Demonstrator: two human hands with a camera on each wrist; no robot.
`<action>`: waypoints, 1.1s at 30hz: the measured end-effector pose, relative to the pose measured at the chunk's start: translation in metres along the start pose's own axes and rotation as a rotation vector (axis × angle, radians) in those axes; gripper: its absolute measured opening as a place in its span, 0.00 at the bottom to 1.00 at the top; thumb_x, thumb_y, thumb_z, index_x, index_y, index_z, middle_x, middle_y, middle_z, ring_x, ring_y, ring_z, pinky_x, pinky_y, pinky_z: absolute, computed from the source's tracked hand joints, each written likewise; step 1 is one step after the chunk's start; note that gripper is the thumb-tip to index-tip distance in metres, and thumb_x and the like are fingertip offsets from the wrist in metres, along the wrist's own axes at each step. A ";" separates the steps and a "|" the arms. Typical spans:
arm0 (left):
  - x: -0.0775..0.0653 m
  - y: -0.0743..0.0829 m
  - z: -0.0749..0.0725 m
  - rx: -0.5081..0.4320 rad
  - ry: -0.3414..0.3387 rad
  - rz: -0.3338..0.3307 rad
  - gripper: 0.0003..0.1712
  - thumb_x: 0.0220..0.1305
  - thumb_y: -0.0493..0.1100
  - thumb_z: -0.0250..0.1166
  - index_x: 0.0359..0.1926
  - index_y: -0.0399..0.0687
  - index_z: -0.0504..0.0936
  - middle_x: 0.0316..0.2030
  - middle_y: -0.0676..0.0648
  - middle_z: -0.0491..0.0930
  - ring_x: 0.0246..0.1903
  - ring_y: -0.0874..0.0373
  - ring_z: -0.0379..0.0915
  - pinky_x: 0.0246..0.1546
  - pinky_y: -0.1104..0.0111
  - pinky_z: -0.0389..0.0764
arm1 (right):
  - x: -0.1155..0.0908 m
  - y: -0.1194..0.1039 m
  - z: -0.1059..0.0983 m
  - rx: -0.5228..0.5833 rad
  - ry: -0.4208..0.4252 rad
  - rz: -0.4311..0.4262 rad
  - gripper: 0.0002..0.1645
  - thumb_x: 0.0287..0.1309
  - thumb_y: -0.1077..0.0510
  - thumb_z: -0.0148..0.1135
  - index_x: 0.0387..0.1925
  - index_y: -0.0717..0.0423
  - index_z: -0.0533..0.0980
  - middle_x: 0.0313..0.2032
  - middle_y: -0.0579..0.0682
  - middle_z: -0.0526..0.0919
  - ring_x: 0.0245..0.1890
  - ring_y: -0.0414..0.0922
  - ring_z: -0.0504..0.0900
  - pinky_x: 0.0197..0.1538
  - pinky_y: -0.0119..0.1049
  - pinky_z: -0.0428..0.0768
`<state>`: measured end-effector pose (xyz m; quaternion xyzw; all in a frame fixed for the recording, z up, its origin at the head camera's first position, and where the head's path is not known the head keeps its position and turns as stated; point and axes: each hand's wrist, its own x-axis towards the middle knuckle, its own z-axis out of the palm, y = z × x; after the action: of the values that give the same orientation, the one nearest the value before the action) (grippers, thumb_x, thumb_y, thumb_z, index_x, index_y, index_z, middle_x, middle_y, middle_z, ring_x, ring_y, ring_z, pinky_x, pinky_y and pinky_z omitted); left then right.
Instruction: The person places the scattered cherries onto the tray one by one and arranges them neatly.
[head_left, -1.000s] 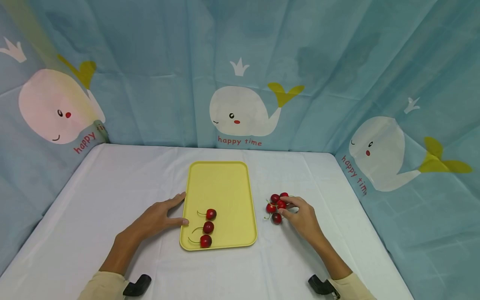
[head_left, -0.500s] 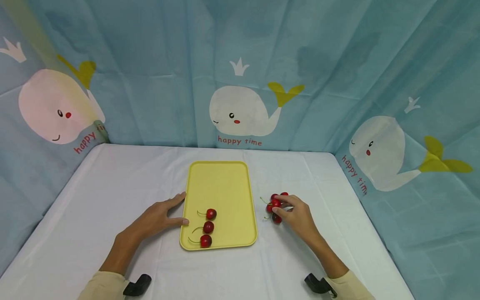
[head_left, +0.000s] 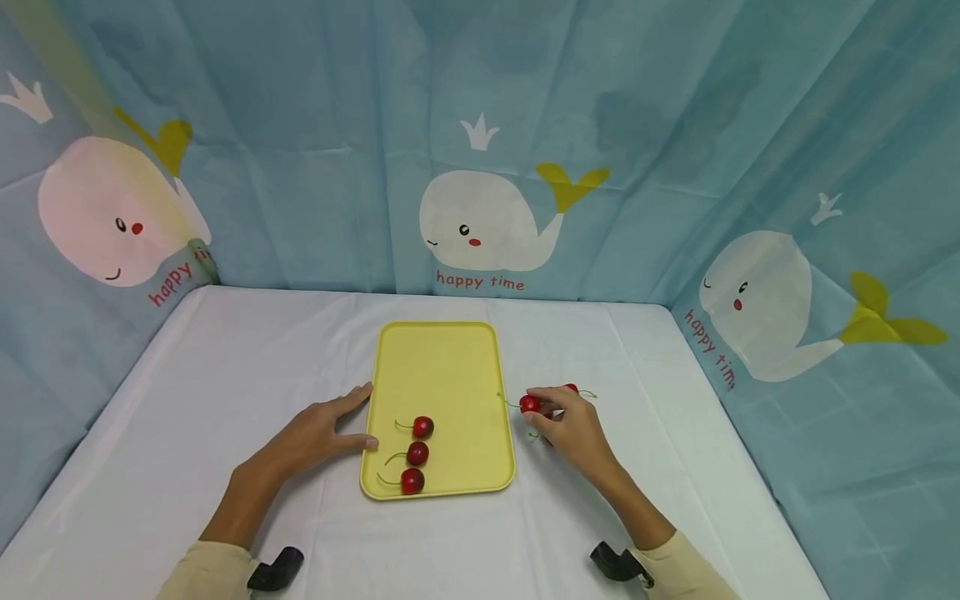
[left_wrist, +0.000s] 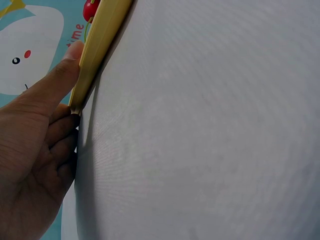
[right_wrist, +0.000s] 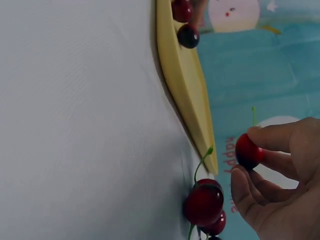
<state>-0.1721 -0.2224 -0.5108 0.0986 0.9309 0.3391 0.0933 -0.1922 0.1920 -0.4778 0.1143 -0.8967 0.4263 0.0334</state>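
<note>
A yellow tray (head_left: 448, 367) lies on the white table, with three dark red cherries (head_left: 417, 454) in a column at its near left. My left hand (head_left: 315, 433) rests against the tray's left side, thumb over the rim and index finger apart from it along the edge. To the right of the tray, my right hand (head_left: 573, 429) pinches a red cherry (right_wrist: 248, 151) between thumb and fingertips, its green stem pointing toward the tray. Below that hand, the right wrist view shows loose cherries (right_wrist: 204, 205) on the cloth; in the head view the hand mostly hides them.
A white cloth (head_left: 247, 358) covers the table. Blue curtains (head_left: 322, 167) printed with whales rise at its back and both sides. Black wrist mounts (head_left: 276, 569) stick out from both sleeves.
My right hand has lifted one cherry from the loose group and moved left toward the tray. The left hand and the three cherries on the tray stay where they were.
</note>
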 end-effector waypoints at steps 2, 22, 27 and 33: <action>0.000 -0.001 0.000 0.001 0.001 0.002 0.62 0.58 0.71 0.75 0.83 0.50 0.60 0.80 0.38 0.61 0.79 0.33 0.56 0.75 0.37 0.63 | 0.001 -0.002 0.004 0.002 0.000 -0.017 0.23 0.59 0.61 0.79 0.57 0.54 0.87 0.46 0.47 0.88 0.42 0.42 0.85 0.40 0.28 0.85; 0.000 0.000 0.000 -0.008 -0.008 -0.016 0.62 0.58 0.71 0.75 0.84 0.51 0.58 0.80 0.38 0.60 0.79 0.33 0.54 0.76 0.36 0.62 | 0.015 -0.018 0.034 0.051 -0.032 -0.058 0.23 0.60 0.58 0.79 0.57 0.54 0.86 0.49 0.46 0.87 0.44 0.41 0.87 0.47 0.32 0.87; 0.000 0.000 0.000 -0.006 -0.008 -0.009 0.62 0.59 0.70 0.75 0.84 0.50 0.58 0.80 0.37 0.60 0.79 0.33 0.55 0.76 0.36 0.62 | 0.016 -0.022 0.040 0.069 -0.040 -0.058 0.23 0.60 0.59 0.78 0.58 0.53 0.86 0.51 0.47 0.87 0.44 0.42 0.87 0.47 0.32 0.87; 0.000 0.000 0.000 -0.007 -0.013 -0.014 0.62 0.59 0.70 0.75 0.84 0.51 0.58 0.80 0.38 0.60 0.79 0.33 0.55 0.75 0.36 0.63 | 0.017 -0.027 0.047 0.098 -0.046 -0.072 0.23 0.60 0.59 0.78 0.57 0.56 0.86 0.50 0.48 0.88 0.43 0.43 0.88 0.44 0.31 0.87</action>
<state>-0.1718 -0.2226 -0.5105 0.0939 0.9298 0.3409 0.1022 -0.2012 0.1365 -0.4848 0.1577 -0.8705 0.4656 0.0223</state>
